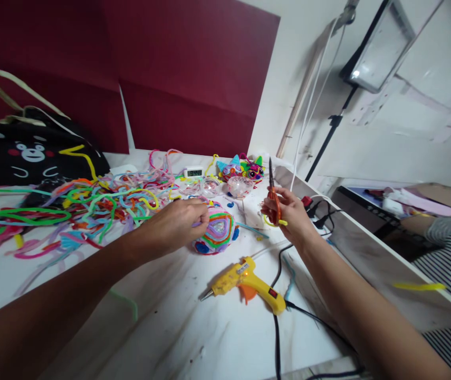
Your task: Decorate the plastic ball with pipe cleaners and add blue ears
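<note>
The ball (pixel 220 232) sits at the left hand's (pixel 181 221) three o'clock and the right hand's (pixel 288 214) eight o'clock. The hands are apart: the left curls palm-down over the ball's edge, its grip impossible to tell; the right is wrapped around the scissors (pixel 273 203), blades toward twelve. One glue gun (pixel 245 279) lies at the ball's five o'clock; two clear globes (pixel 240 187) and two decorated figures (pixel 231 170) stand toward one.

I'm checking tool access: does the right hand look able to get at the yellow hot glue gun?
Probably yes: the yellow hot glue gun lies uncovered nearby, though the right hand holds orange-handled scissors that may need setting down first.
</note>
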`<state>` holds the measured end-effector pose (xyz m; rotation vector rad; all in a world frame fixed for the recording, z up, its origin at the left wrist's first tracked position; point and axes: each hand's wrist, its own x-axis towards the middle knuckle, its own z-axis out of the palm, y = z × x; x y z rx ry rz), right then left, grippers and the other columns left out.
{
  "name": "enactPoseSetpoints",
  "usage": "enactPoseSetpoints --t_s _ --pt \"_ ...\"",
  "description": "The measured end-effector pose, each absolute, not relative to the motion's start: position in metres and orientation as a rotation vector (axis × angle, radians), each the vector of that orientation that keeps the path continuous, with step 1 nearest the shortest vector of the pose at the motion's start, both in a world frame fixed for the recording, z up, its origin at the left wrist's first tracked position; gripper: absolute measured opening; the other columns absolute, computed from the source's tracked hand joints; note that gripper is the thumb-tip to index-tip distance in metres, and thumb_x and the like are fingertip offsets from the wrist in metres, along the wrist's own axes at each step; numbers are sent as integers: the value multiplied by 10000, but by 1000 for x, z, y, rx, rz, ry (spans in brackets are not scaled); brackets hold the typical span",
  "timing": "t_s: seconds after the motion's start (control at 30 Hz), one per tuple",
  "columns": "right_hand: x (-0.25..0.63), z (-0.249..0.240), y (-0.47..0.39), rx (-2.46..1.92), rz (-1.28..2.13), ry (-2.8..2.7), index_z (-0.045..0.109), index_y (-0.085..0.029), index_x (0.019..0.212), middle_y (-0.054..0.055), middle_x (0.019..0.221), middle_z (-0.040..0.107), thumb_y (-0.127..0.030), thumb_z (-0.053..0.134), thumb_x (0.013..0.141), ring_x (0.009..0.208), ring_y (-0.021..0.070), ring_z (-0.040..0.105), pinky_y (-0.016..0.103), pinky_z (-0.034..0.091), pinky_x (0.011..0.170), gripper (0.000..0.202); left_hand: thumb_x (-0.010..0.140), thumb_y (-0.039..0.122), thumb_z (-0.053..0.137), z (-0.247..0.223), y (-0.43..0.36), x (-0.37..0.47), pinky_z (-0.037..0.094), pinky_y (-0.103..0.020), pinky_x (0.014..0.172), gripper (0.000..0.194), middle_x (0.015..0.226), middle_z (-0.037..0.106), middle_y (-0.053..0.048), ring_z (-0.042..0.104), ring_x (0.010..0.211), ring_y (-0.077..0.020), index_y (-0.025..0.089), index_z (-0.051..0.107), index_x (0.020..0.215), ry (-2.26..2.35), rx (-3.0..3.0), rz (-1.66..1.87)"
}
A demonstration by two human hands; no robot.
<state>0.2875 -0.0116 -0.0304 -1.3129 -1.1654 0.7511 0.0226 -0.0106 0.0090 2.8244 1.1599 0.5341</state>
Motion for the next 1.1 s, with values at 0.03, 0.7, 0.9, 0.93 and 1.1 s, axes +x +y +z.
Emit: enactPoseSetpoints --t_s 0.03,0.7,0.9,0.93,1.1 --pt "285 -27 -15 -1211 831 -1152 518 -235 1022 -26 794 617 -394 725 653 717 146 660 292 538 663 452 787 114 489 9 -11 23 351 -239 619 131 687 587 -3 519 638 -127 162 540 676 1150 2825 536" --pt "277 -4 -91 -1273 123 -2387 599 -159 1131 52 878 617 -223 568 858 691 142 553 266 408 640 283 802 148 473 5 -11 24 361 -245 625 147 698 606 -3 529 647 -129 164 574 697 1143 2824 561" --pt "269 -1 -91 -1347 -47 -2521 597 -156 1160 103 968 658 -226 500 880 838 200 635 285 454 713 305 813 163 461 4 -10 23 362 -244 616 166 672 597 -2 522 633 -129 168 549 673 1100 2805 593" --pt "268 -1 -90 -1357 -68 -2535 601 -155 1156 102 962 662 -222 497 880 832 200 638 283 454 706 303 816 166 460 5 -10 22 363 -244 616 169 670 596 -3 521 634 -130 169 548 671 1092 2804 595" --pt "265 1 -88 -1394 -156 -2572 621 -152 1128 84 908 666 -241 474 894 783 196 638 280 433 658 291 833 159 454 7 -12 23 374 -250 639 163 712 605 -18 531 660 -136 158 563 712 1082 2792 562"
